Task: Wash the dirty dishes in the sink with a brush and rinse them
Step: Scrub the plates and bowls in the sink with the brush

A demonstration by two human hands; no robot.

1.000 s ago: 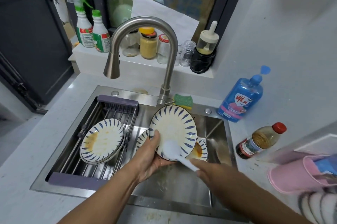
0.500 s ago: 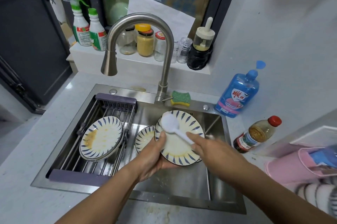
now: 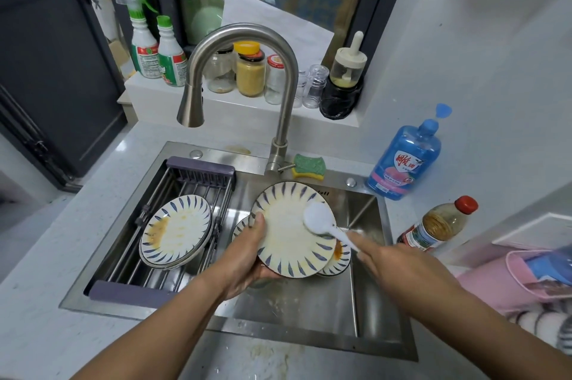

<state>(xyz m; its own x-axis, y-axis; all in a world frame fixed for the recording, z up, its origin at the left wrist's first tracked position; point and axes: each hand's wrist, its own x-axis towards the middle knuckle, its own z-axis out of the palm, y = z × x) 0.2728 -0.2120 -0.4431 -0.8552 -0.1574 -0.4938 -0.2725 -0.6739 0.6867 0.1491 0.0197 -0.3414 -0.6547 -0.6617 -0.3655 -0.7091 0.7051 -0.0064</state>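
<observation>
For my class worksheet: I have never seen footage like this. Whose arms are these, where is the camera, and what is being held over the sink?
No machine here: a person wears a wide-angle camera on the head, looking down at their own two bare hands. The left hand grips a white plate with blue leaf marks, tilted over the steel sink. The right hand holds a white round-headed brush against it. A stained matching plate lies in the metal draining rack.

Lower plate (image 3: 339, 259) mostly hidden behind held plate (image 3: 288, 240); brush (image 3: 318, 218) handle end buried in right hand (image 3: 393, 265).
</observation>
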